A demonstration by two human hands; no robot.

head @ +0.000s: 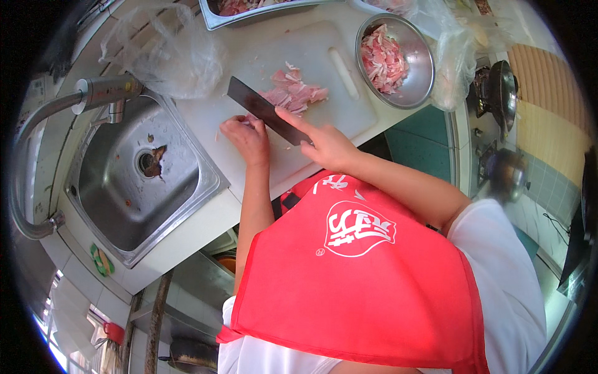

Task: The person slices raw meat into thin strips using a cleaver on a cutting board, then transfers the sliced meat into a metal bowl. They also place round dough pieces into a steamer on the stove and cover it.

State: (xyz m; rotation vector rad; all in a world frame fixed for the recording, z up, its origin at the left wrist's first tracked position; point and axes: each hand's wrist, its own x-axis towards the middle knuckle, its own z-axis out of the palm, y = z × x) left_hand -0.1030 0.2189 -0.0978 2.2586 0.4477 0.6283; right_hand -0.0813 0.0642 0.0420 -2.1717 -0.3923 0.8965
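My right hand (328,146) grips a cleaver (266,110), its forefinger stretched along the dark blade. Against the near side of that blade, my left hand (248,140) presses a piece of raw meat (251,119) with curled fingers. Most of this piece is hidden by the hand and the blade. Beyond the cleaver lies a loose pile of sliced pink meat (294,91) on a white plastic cutting board (299,46). The cleaver's handle is covered by my right hand.
A steel bowl (420,70) of sliced meat stands right of the board. Left are a steel sink (112,187) with scraps at its drain, a faucet (103,93) and a clear plastic bag (163,51). A metal tray (210,21) holds meat behind. A wok (502,96) sits far right.
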